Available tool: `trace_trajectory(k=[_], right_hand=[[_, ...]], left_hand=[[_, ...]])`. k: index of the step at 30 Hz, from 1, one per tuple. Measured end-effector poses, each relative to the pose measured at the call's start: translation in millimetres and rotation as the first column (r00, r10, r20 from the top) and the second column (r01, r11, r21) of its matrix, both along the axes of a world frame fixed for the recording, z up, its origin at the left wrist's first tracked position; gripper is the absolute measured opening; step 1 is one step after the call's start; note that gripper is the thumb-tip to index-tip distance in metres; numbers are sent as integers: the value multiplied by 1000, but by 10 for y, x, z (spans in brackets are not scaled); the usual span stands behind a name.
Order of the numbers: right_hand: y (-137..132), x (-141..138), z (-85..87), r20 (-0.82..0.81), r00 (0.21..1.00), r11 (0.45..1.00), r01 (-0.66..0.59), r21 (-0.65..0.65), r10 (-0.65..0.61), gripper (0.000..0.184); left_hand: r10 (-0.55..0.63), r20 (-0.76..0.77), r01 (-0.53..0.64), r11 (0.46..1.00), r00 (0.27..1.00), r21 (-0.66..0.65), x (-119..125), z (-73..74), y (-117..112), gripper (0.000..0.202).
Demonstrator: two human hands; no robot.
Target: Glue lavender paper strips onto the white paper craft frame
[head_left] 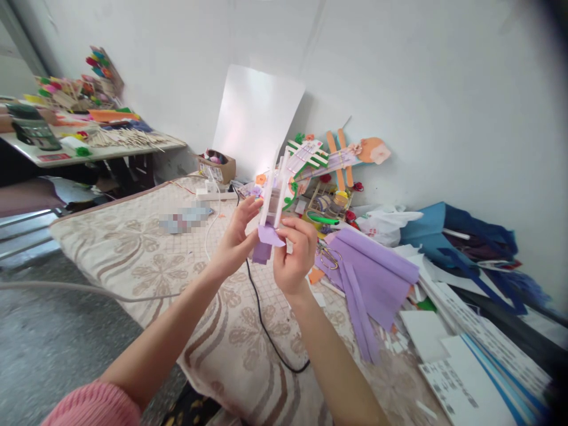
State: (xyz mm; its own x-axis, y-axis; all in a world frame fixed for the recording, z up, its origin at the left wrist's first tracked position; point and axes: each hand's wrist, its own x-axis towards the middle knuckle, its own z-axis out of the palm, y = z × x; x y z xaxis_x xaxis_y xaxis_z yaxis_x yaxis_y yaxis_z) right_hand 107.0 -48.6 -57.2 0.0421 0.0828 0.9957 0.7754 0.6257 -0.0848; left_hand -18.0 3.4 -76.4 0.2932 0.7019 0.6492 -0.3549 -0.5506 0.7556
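Both my hands hold up a small white foam-board frame [274, 195] above the patterned mat [177, 272]. A strip of purple foam [266, 241] wraps its lower end. My left hand [237, 239] grips the frame from the left, fingers curled around the purple strip and the white piece. My right hand [295, 251] pinches the purple strip from the right, thumb and fingers pressed together. A pink sleeve [95, 405] shows on my left arm.
Purple foam sheets [368, 272] and scissors [327, 255] lie to the right, with white and blue boards [470, 349]. A black cable [261, 319] crosses the mat. Craft decorations [337, 157] lean on the wall. A cluttered table [89, 136] stands at back left.
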Motion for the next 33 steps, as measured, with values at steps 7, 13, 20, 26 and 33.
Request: trace_trajectory(k=[7,13,20,26,33], right_hand=[[1,-10,-4,4,1000,1000,0,27,0,11],[64,-9,-72,-132,983,991,-123,56,129,30],[86,-5,-130,-173,969,978,-192,-84,176,44],[55,-16,-114,-174,973,981,-172,-94,154,42],[37,-49,-62,-160,975,980,-174,-95,157,39]], left_hand=[[-9,1,9,1000,1000,-15,-6,16,-50,60],[-18,-25,16,997,1000,-72,-25,-2,-73,59],[-25,-43,22,998,999,-66,-13,16,-83,61],[132,-150,-122,989,980,79,-115,68,-26,72],[189,-171,-139,953,967,268,-235,180,72,88]])
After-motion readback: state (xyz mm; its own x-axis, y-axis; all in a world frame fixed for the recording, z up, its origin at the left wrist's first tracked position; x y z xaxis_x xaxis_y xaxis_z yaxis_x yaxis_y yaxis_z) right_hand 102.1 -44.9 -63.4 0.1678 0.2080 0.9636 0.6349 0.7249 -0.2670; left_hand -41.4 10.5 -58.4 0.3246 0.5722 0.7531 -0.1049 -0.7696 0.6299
